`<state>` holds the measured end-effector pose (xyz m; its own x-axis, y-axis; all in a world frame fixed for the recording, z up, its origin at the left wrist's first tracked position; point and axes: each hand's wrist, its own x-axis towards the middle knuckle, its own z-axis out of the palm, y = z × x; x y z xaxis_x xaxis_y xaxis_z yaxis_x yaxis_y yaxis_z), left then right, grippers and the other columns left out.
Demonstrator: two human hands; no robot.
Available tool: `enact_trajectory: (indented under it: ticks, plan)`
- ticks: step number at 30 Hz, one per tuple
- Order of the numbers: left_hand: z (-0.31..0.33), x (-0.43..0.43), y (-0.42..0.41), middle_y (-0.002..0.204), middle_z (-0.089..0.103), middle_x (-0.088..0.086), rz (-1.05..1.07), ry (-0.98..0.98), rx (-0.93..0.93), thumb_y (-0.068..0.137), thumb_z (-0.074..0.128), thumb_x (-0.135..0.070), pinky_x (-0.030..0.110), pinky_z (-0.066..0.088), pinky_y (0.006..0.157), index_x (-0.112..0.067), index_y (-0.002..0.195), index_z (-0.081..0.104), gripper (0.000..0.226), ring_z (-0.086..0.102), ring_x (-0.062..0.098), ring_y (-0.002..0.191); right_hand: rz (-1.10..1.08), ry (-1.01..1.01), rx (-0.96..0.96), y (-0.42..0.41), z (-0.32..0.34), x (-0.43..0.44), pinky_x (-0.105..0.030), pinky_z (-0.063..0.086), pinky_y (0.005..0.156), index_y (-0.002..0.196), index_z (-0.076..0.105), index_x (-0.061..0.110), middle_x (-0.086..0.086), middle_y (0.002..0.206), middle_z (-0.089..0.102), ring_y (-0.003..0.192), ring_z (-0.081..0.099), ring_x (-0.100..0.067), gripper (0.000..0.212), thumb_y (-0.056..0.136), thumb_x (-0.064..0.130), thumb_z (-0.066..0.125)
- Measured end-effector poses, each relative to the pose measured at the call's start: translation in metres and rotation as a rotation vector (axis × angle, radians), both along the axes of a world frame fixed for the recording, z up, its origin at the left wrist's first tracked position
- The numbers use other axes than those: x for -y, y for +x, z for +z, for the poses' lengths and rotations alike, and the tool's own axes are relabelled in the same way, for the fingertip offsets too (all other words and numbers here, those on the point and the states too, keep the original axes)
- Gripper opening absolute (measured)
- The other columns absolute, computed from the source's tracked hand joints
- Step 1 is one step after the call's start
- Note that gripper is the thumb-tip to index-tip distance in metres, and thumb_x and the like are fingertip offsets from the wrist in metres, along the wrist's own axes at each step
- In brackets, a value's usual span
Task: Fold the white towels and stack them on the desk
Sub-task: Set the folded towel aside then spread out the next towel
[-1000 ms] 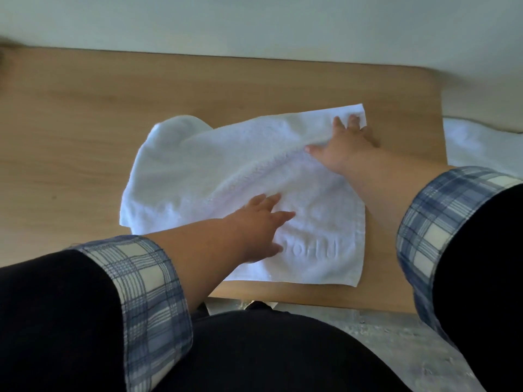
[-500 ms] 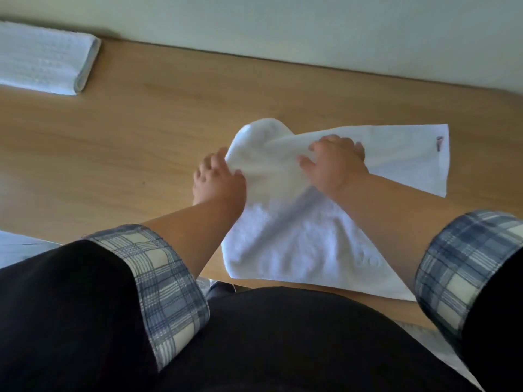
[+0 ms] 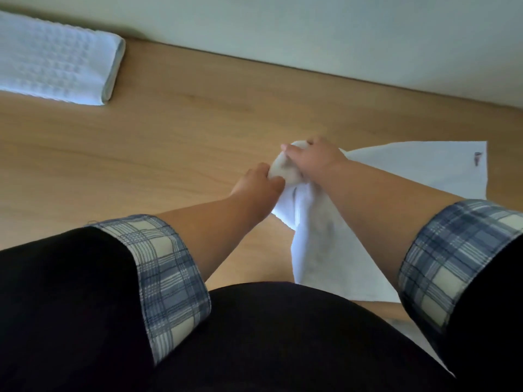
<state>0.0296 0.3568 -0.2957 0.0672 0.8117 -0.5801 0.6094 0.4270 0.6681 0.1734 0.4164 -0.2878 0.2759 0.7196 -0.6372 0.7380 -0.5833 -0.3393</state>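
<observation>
A white towel (image 3: 418, 171) lies partly spread on the wooden desk (image 3: 175, 142), its far right corner flat with a small dark label. Its left end is bunched into a lump between my hands. My right hand (image 3: 314, 158) is closed over the top of that lump. My left hand (image 3: 257, 183) grips the same bunched end from the left and below. A folded white towel (image 3: 53, 58) with a waffle texture rests at the desk's far left, against the wall.
A pale wall (image 3: 311, 29) runs along the desk's far edge. My dark torso and rolled plaid cuffs fill the lower view and hide the desk's near edge. Bare desk wood stretches between the folded towel and my hands.
The view has swung left, bringing the folded towel into sight. Both hands went from pressing the towel flat to gathering its left end into a bunch.
</observation>
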Motion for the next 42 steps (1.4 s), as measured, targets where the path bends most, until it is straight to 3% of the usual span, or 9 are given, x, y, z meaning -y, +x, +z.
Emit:
enact_trajectory:
  ticks: [11, 15, 19, 23, 26, 31, 35, 39, 42]
  plan:
    - [0.006, -0.011, -0.043, 0.068, 0.066, -0.002, 0.184, -0.284, 0.499, 0.083, 0.049, -0.063, 0.03, 0.048, 0.06, -0.027, 0.108, 0.06, 0.045, 0.052, 0.018, 0.054, -0.321, 0.212, -0.301, -0.047, 0.014, -0.005, -0.034, 0.048, 0.089, 0.083, 0.057, 0.024, 0.008, 0.083, 0.056, 0.09, 0.055, -0.022, 0.019, 0.092, 0.02, 0.041]
    - [-0.017, -0.019, -0.055, 0.125, 0.057, -0.011, 0.127, -0.342, 0.341, 0.089, 0.052, -0.067, 0.043, 0.046, 0.1, -0.031, 0.144, 0.046, 0.066, 0.057, 0.023, 0.114, -0.411, 0.18, -0.45, -0.045, 0.011, 0.004, -0.052, 0.055, 0.095, 0.082, 0.051, 0.027, -0.007, 0.104, 0.059, 0.097, 0.06, -0.03, 0.009, 0.09, 0.026, 0.047]
    - [-0.021, -0.029, -0.058, 0.122, 0.068, -0.008, 0.046, -0.373, 0.508, 0.09, 0.062, -0.057, 0.043, 0.043, 0.105, -0.028, 0.128, 0.061, 0.048, 0.059, 0.018, 0.118, -0.428, 0.152, -0.5, -0.04, 0.005, 0.005, -0.048, 0.058, 0.089, 0.083, 0.054, 0.018, -0.01, 0.1, 0.061, 0.092, 0.062, -0.032, 0.007, 0.084, 0.02, 0.048]
    - [-0.021, -0.043, -0.059, 0.097, 0.067, -0.003, 0.04, -0.047, 0.229, 0.092, 0.06, -0.051, 0.039, 0.051, 0.08, -0.026, 0.112, 0.057, 0.032, 0.063, 0.02, 0.09, -0.065, 0.094, -0.332, -0.029, -0.017, 0.014, -0.036, 0.042, 0.096, 0.117, 0.06, 0.025, 0.004, 0.123, 0.063, 0.115, 0.058, -0.023, 0.028, 0.095, 0.032, 0.044]
    - [-0.019, -0.056, -0.074, 0.083, 0.062, -0.009, -0.027, 0.107, -0.059, 0.09, 0.055, -0.059, 0.029, 0.039, 0.059, -0.036, 0.097, 0.053, 0.024, 0.059, 0.015, 0.076, 0.493, -0.077, 0.062, -0.019, -0.042, 0.031, -0.045, 0.016, 0.122, 0.156, 0.027, 0.035, 0.001, 0.167, 0.013, 0.153, 0.012, -0.022, 0.064, 0.099, 0.058, 0.041]
    - [-0.017, -0.079, -0.115, 0.104, 0.067, -0.005, -0.047, -0.139, -0.014, 0.077, 0.071, -0.063, 0.038, 0.053, 0.089, -0.029, 0.104, 0.067, 0.043, 0.064, 0.022, 0.101, 0.406, -0.15, 0.268, -0.014, -0.056, 0.028, -0.055, 0.009, 0.123, 0.159, -0.01, 0.031, 0.002, 0.167, -0.019, 0.153, -0.017, -0.026, 0.111, 0.081, 0.08, 0.052]
    - [-0.021, -0.064, -0.143, 0.105, 0.07, -0.006, -0.27, -0.34, -0.126, 0.084, 0.074, -0.047, 0.034, 0.056, 0.08, -0.027, 0.106, 0.063, 0.032, 0.067, 0.007, 0.091, 0.382, -0.191, 0.382, -0.018, -0.048, 0.016, -0.065, 0.006, 0.119, 0.159, -0.006, 0.029, 0.0, 0.167, -0.014, 0.154, -0.012, -0.024, 0.103, 0.085, 0.073, 0.05]
    - [-0.032, -0.056, -0.139, 0.095, 0.073, 0.002, 0.355, -0.241, 0.428, 0.096, 0.064, -0.019, 0.028, 0.059, 0.071, -0.021, 0.101, 0.059, 0.007, 0.07, 0.007, 0.068, 0.573, 0.293, 0.183, -0.056, -0.03, 0.022, -0.053, 0.027, 0.117, 0.146, 0.044, 0.025, -0.004, 0.156, 0.038, 0.145, 0.033, -0.026, 0.063, 0.091, 0.055, 0.042]
    - [-0.029, -0.055, -0.129, 0.068, 0.062, -0.004, 0.67, -0.272, 0.716, 0.099, 0.06, -0.019, 0.033, 0.059, 0.061, -0.019, 0.106, 0.06, 0.007, 0.059, 0.006, 0.05, 0.663, 0.382, 0.008, -0.095, -0.019, 0.041, -0.043, 0.046, 0.095, 0.127, 0.059, 0.025, 0.002, 0.124, 0.062, 0.117, 0.055, -0.023, 0.077, 0.078, 0.079, 0.038]
